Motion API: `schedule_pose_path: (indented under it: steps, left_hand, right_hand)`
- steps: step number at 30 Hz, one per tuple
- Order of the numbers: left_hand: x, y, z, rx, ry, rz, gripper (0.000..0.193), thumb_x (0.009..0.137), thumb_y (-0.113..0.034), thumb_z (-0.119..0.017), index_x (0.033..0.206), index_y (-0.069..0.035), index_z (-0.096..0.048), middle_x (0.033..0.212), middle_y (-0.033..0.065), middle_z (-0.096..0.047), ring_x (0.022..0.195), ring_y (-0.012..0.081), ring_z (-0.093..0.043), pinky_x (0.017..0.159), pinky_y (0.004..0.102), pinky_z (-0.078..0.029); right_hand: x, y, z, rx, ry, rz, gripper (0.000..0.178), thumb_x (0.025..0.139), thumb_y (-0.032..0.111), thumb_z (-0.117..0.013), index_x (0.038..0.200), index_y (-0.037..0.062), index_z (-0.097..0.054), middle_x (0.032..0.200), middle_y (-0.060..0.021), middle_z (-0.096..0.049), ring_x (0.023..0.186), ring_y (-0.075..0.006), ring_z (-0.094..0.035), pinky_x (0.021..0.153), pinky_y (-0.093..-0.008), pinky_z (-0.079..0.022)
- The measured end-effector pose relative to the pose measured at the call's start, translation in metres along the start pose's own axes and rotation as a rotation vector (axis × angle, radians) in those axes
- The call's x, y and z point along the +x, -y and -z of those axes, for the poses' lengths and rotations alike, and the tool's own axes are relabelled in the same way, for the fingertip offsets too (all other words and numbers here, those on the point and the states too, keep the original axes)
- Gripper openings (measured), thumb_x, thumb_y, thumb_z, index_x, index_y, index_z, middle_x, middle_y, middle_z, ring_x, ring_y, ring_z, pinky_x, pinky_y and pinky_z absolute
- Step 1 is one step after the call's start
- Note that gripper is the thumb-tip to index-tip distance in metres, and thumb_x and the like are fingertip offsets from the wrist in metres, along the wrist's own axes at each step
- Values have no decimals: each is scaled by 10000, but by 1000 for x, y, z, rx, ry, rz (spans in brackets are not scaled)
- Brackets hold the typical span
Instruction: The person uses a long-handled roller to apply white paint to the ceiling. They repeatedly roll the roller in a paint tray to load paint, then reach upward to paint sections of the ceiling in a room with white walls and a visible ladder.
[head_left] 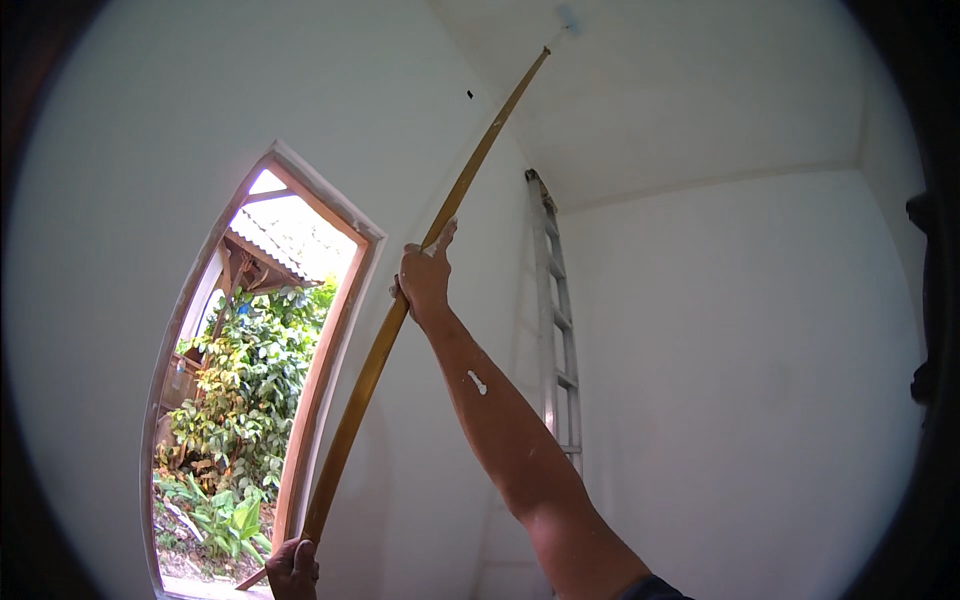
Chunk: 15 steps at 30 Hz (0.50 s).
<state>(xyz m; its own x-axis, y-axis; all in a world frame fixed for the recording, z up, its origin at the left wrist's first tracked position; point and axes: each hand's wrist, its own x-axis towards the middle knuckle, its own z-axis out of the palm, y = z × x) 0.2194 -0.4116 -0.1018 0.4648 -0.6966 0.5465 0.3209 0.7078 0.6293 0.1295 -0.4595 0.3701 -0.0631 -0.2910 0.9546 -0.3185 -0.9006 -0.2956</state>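
Right hand [425, 275] wrapped around long brown pole [368, 385], partway up; left hand [293, 572] closed around it lower down, near left. Pole slants up to far right; blurred bluish tip [567, 17] by ceiling [700, 80], contact unclear. Metal ladder [545, 300] stands right of pole, wood-framed opening [322, 390] left. White smear [477, 382] on right forearm [510, 440].

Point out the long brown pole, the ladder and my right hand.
Long brown pole [383, 344]: head view, on the shaft just below the upper hand.
Ladder [546, 310]: head view, on its left side rail.
Right hand [425, 278]: head view, on the middle of the hand.
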Motion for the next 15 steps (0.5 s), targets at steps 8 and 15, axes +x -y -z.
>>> schedule_pose_path:
  steps: [8, 15]
  left_hand:
    - [21, 2, 5, 63, 1, -85, 336, 1016, -339, -644, 1000, -12, -721, 647, -7, -491, 574, 70, -411, 499, 274, -323]
    - [48, -9, -2, 33, -13, -124, 232, 1009, -230, -649, 947, -11, -694, 618, -21, -458, 559, 72, -409, 493, 271, -328]
  right_hand:
    - [6, -33, -45, 113, 94, -77, 910, 976, 101, -503, 1617, 266, 120, 842, -82, -525, 518, -153, -487, 446, -321, -490]
    - [31, -52, -79, 163, 133, -200, 917, 989, 111, -521, 1604, 321, 125, 690, -46, -489, 471, -149, -482, 402, -310, -468]
